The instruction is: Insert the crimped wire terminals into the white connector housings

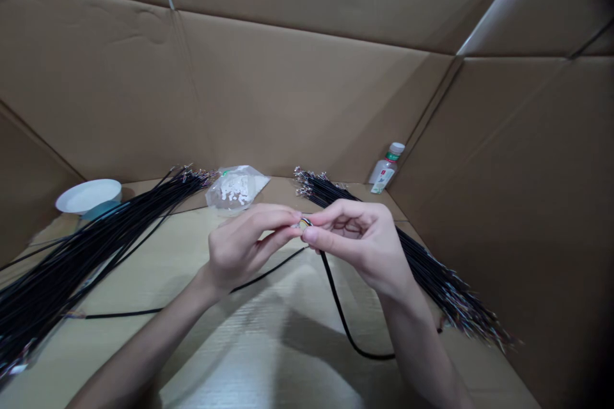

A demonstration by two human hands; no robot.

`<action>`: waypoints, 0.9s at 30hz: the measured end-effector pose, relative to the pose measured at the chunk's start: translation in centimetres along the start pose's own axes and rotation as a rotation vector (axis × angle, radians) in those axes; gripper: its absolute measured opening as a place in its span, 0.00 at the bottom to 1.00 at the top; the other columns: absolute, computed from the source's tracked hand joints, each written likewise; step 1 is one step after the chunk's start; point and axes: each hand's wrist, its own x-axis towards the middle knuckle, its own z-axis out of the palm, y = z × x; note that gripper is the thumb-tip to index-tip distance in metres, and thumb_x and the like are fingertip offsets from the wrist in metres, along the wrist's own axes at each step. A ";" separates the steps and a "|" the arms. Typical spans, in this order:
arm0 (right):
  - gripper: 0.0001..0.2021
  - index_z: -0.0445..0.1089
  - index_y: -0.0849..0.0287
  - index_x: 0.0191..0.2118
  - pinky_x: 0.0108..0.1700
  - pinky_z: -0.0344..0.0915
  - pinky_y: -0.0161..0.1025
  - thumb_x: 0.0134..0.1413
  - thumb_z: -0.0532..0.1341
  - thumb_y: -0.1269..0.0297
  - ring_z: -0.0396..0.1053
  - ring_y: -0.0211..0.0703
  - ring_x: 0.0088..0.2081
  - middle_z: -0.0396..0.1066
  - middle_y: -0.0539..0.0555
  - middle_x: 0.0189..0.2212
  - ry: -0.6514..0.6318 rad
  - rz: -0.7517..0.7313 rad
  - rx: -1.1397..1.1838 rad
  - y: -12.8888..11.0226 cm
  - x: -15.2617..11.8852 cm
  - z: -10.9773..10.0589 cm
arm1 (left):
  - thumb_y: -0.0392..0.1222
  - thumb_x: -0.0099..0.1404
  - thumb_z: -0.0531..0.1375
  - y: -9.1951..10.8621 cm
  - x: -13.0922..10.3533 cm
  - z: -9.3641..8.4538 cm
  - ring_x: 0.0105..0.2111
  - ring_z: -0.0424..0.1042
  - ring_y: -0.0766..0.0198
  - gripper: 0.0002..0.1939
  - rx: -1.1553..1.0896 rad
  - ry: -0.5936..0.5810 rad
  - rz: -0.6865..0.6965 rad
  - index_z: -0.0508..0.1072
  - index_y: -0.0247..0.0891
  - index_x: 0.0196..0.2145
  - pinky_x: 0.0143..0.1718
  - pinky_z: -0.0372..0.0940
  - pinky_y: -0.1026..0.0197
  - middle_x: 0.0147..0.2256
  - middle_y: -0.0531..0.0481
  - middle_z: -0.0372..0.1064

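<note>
In front of me, my left hand (244, 243) and my right hand (367, 239) meet fingertip to fingertip above the table. Thin coloured wires (305, 223), yellow and dark among them, show between the fingertips. My right hand is closed on these wires at the end of a black cable (338, 307), which hangs in a loop below it. Thumb and forefinger of my left hand pinch a small whitish connector at the wire tips, mostly hidden by the fingers. Another black cable (268, 271) runs across the table behind my left wrist.
Bundles of black cables lie at the left (96, 243) and right (426, 268), wire ends bare. At the back sit a clear bag (237, 188) of small white pieces and a tilted bottle (386, 169). A white bowl (89, 195) stands far left. Cardboard walls (307, 96) enclose the table.
</note>
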 end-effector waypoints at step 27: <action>0.06 0.77 0.57 0.41 0.29 0.69 0.36 0.66 0.63 0.73 0.72 0.37 0.29 0.79 0.51 0.32 -0.085 -0.652 -0.845 0.0 -0.5 -0.9 | 0.25 0.72 0.59 -0.4 0.0 -0.6 0.37 0.84 0.64 0.11 0.012 -0.034 0.153 0.80 0.35 0.43 0.35 0.75 0.66 0.42 0.44 0.84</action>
